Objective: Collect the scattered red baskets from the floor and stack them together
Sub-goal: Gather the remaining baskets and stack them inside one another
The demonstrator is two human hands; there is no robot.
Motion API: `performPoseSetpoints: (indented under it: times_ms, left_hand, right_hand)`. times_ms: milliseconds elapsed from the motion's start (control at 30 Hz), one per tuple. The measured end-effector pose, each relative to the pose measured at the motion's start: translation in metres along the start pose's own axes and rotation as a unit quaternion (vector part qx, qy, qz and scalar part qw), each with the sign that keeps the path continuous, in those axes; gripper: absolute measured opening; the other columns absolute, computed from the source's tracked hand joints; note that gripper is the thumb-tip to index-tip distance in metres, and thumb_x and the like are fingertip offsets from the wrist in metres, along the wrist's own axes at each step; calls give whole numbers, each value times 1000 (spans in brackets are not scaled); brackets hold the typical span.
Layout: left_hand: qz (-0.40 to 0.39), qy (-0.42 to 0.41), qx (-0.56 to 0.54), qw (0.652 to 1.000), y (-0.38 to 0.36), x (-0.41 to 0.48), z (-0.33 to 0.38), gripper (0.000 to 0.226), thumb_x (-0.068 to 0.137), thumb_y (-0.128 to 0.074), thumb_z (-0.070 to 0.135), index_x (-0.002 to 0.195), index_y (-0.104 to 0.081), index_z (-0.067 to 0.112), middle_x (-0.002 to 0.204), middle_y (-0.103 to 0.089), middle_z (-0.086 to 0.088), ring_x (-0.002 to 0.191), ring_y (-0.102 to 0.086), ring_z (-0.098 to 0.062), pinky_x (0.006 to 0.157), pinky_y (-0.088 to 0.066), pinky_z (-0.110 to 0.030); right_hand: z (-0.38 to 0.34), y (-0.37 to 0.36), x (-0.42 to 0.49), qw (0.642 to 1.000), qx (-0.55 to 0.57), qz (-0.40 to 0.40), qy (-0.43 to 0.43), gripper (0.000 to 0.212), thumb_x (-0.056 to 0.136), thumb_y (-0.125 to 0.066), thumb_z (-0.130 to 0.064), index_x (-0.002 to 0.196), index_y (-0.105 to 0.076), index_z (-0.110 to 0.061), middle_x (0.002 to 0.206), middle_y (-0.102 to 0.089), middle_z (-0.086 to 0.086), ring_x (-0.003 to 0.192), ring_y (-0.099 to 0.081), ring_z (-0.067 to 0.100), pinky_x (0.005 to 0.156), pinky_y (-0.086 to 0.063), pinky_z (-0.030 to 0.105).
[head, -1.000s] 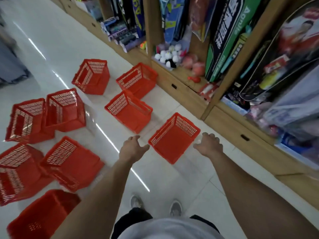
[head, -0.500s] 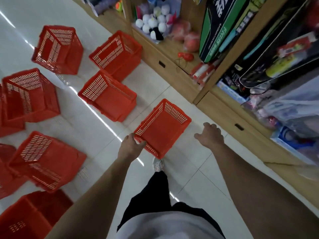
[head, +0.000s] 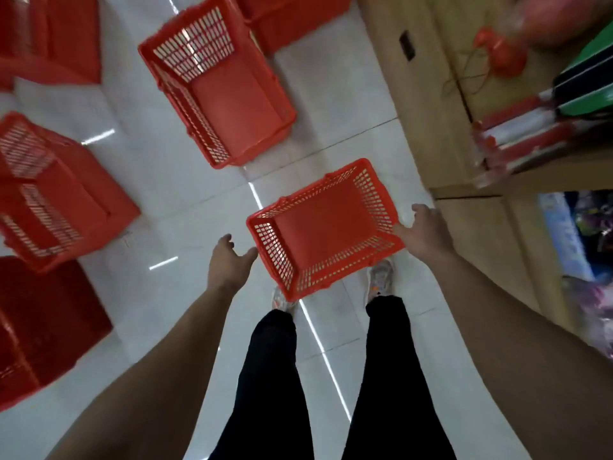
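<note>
Head view is showing the white tiled floor (head: 185, 180) carrying scattered red baskets, all empty. Nearest basket (head: 323, 227) is sitting upright between both hands: right hand (head: 423, 232) is gripping its rim, left hand (head: 230, 260) is hovering spread just beside its opposite rim. Second basket (head: 229, 94) is lying beyond it.

White tiled floor (head: 185, 180) w/ red baskets (head: 225, 91) scattered on it, wooden shelf base (head: 428, 104) at right.
</note>
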State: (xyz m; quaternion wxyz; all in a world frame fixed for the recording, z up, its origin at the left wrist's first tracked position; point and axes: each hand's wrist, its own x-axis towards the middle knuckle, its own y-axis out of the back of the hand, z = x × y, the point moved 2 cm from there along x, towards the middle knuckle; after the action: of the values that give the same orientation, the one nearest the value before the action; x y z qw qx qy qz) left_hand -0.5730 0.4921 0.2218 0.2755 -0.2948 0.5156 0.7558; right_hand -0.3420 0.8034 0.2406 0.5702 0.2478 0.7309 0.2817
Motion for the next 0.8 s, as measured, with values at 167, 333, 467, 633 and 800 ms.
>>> performPoseSetpoints:
  times_ms: [167, 333, 467, 633, 800]
  left_hand:
    - [40, 75, -50, 995, -102, 76, -38, 87, 85, -72, 49, 152, -31, 11, 149, -48, -12, 129, -53, -32, 101, -46, -47]
    - [99, 169, -121, 973, -185, 132, -84, 83, 89, -69, 44, 153, -29, 10, 150, -46, -15, 129, -53, -37, 102, -45, -54]
    - [113, 152, -140, 972, -222, 146, -112, 63, 94, -63, 38, 147, -37, 17, 133, -61, -6, 109, -65, -29, 92, -52, -47]
    - [170, 94, -165, 967, -224, 131, -128, 37, 97, -50, 32, 134, -49, 32, 93, -59, 29, 67, -58, 11, 63, -40, -12]
    - [195, 110, -212, 951, -164, 84, -135, 34, 99, -48, 36, 133, -47, 35, 99, -61, 22, 74, -62, 0, 71, -51, -28]
  right_hand:
    - [14, -71, 123, 999, -33, -22, 37, 57, 89, -62, -39, 137, -51, -9, 129, -53, 19, 118, -54, 40, 95, -48, 47]
    - [38, -138, 210, 995, -75, 21, 64, 49, 89, -61, -37, 130, -56, -10, 123, -55, 19, 113, -55, 42, 93, -50, 49]
    - [63, -165, 244, 997, -3, 30, 69, 39, 98, -50, -25, 135, -51, -11, 127, -58, 16, 114, -57, 38, 93, -46, 43]
    - [59, -162, 235, 990, 20, 70, 123, 33, 100, -44, -15, 131, -56, -14, 121, -65, 11, 108, -61, 33, 86, -43, 33]
    - [-2, -124, 179, 978, 44, 81, 188, 38, 96, -45, -13, 131, -59, -16, 119, -66, 9, 106, -62, 28, 86, -45, 31]
